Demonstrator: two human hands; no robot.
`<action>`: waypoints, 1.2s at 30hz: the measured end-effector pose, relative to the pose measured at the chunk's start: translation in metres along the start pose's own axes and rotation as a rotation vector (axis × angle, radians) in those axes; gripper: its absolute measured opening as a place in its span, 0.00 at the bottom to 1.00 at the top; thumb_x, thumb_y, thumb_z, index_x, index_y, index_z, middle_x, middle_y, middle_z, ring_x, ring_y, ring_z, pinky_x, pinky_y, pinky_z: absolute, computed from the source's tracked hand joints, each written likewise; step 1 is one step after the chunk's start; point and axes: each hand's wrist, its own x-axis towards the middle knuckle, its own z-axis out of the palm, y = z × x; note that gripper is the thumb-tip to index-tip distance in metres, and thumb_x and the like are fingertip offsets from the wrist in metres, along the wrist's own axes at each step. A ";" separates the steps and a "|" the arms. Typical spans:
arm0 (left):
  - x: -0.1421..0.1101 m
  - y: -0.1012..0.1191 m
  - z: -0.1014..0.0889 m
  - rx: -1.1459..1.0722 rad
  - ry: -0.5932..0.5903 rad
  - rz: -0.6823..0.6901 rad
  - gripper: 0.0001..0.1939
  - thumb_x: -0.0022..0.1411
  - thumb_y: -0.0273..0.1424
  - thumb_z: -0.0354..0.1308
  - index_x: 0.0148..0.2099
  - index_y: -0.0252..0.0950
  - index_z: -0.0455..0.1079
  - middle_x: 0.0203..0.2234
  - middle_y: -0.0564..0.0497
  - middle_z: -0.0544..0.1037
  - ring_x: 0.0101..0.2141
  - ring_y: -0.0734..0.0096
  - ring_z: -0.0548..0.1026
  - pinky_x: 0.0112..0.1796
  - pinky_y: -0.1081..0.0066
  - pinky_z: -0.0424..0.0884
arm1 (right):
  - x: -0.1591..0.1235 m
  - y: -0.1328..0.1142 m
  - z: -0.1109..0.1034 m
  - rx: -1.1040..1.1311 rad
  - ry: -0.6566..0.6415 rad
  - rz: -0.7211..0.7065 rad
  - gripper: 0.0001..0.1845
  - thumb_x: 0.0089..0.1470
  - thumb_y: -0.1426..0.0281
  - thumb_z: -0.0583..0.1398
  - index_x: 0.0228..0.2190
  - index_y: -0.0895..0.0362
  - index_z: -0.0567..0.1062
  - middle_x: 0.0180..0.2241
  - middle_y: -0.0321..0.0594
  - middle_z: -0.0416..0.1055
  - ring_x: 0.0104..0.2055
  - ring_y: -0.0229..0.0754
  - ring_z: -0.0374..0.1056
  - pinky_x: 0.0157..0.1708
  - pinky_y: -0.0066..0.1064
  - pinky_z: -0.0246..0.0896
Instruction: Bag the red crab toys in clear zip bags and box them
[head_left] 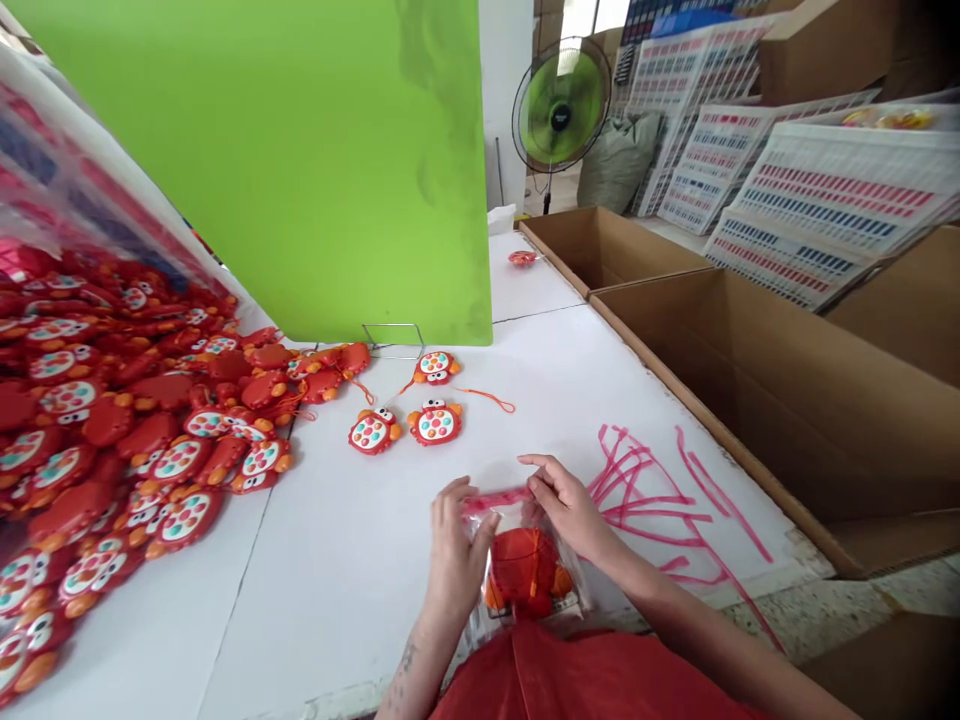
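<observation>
The left hand and right hand are pinching the red top edge of a clear plastic bag holding one red crab toy, while a large pile of crab toys is lying unbagged on the white desk.

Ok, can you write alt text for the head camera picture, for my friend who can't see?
The left hand and right hand hold the pink-edged top of a clear plastic bag with a red crab toy inside. A heap of crab toys lies left on a white table, beside a green board.
</observation>
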 end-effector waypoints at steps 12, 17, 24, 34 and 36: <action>-0.007 -0.004 0.003 -0.663 -0.225 -0.516 0.20 0.57 0.46 0.61 0.39 0.33 0.71 0.29 0.50 0.76 0.29 0.72 0.72 0.32 0.72 0.70 | 0.006 -0.011 -0.005 -0.313 0.125 -0.353 0.15 0.64 0.68 0.53 0.52 0.53 0.67 0.37 0.41 0.72 0.41 0.44 0.70 0.43 0.39 0.67; 0.000 0.004 0.005 -0.572 -0.253 -0.453 0.22 0.58 0.45 0.58 0.48 0.34 0.71 0.35 0.46 0.79 0.35 0.64 0.76 0.35 0.67 0.73 | 0.008 -0.026 0.010 -0.647 0.052 -0.697 0.15 0.61 0.77 0.57 0.48 0.52 0.71 0.39 0.42 0.73 0.47 0.48 0.65 0.48 0.43 0.64; 0.008 0.018 -0.001 -0.161 -0.260 -0.207 0.14 0.64 0.37 0.48 0.43 0.36 0.70 0.35 0.46 0.79 0.35 0.64 0.75 0.36 0.68 0.70 | 0.011 -0.039 0.027 -0.854 -0.004 -0.871 0.19 0.61 0.81 0.56 0.53 0.58 0.69 0.35 0.42 0.75 0.46 0.48 0.65 0.47 0.42 0.61; 0.013 0.004 0.002 -0.212 -0.371 -0.265 0.17 0.62 0.40 0.50 0.47 0.37 0.71 0.40 0.45 0.79 0.40 0.62 0.76 0.38 0.67 0.72 | 0.037 -0.020 -0.004 -0.722 0.153 -0.468 0.18 0.45 0.85 0.60 0.36 0.54 0.76 0.30 0.35 0.75 0.39 0.44 0.67 0.46 0.38 0.58; 0.013 -0.008 0.003 -0.348 -0.354 -0.380 0.20 0.60 0.43 0.53 0.48 0.36 0.71 0.40 0.44 0.79 0.39 0.61 0.77 0.36 0.66 0.73 | 0.049 -0.006 -0.042 -0.753 0.228 -0.307 0.13 0.45 0.83 0.60 0.28 0.53 0.76 0.30 0.34 0.76 0.37 0.44 0.69 0.45 0.38 0.60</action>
